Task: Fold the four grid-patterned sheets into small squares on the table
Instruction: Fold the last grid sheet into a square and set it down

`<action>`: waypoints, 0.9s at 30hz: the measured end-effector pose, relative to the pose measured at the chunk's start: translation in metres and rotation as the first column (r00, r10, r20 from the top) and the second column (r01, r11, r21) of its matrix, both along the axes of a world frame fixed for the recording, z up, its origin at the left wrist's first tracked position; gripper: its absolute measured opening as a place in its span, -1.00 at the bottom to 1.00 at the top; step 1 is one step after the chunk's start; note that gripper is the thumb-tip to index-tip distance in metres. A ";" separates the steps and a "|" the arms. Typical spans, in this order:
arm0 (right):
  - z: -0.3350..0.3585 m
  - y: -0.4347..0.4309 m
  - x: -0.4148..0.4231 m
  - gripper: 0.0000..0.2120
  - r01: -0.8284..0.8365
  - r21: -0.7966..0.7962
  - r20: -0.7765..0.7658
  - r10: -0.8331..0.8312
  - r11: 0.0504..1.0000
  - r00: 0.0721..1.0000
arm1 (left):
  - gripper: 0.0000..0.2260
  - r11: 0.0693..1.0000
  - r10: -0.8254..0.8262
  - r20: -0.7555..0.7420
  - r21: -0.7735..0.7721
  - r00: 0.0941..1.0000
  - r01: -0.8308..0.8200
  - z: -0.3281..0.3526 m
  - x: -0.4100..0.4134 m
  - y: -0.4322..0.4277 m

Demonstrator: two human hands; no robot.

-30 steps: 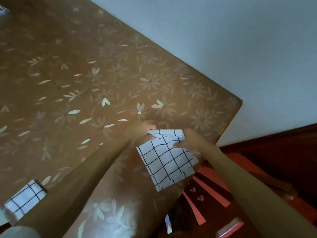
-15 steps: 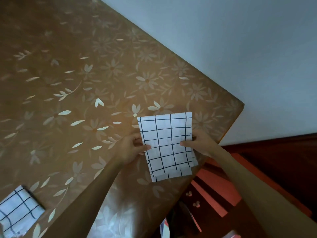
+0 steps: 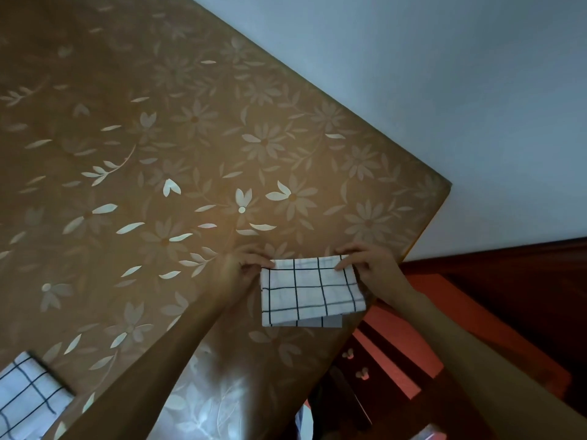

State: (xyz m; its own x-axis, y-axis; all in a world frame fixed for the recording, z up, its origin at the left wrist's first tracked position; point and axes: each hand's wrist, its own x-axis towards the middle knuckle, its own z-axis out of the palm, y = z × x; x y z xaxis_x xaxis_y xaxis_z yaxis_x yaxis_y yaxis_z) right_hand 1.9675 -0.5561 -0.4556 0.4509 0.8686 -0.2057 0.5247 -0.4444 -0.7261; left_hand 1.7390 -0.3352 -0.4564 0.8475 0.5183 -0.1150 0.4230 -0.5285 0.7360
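Pinching one folded sheet point(image 3: 309, 290); second sheet point(image 3: 25, 401) aside.

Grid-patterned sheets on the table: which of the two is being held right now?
The folded sheet by the right edge of the table: the left hand and right hand pinch its far corners. The other sheet lies untouched at the view's lower left.

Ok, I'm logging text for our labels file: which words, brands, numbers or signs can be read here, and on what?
None can be read.
The grid-patterned sheet pinched by the left hand and right hand bears only black lines, as does the folded sheet at lower left.
The table shows only a flower pattern.
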 end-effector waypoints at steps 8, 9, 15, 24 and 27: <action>0.013 -0.003 -0.032 -0.64 -0.100 0.033 0.356 0.081 0.994 0.931 | -0.77 0.961 -0.124 -0.063 0.239 0.990 0.136 -0.008 -0.002 -0.002; 0.011 -0.002 -0.041 -0.61 -0.138 0.001 0.400 0.126 0.990 0.908 | -0.78 0.953 -0.153 -0.065 0.255 0.986 0.165 -0.011 -0.003 -0.001; -0.023 -0.002 -0.082 -0.40 -0.290 -0.323 0.464 0.418 0.901 0.781 | -0.76 0.890 -0.276 -0.131 0.339 0.952 0.305 0.002 -0.005 0.001; -0.019 -0.007 -0.067 -0.25 -0.228 -0.419 0.423 0.412 0.879 0.807 | -0.65 0.738 -0.364 -0.281 0.495 0.888 0.459 -0.024 0.015 -0.029; -0.016 -0.025 -0.050 -0.20 -0.131 -0.438 0.447 0.342 0.889 0.827 | -0.61 0.686 -0.364 -0.290 0.559 0.885 0.466 -0.020 0.009 -0.031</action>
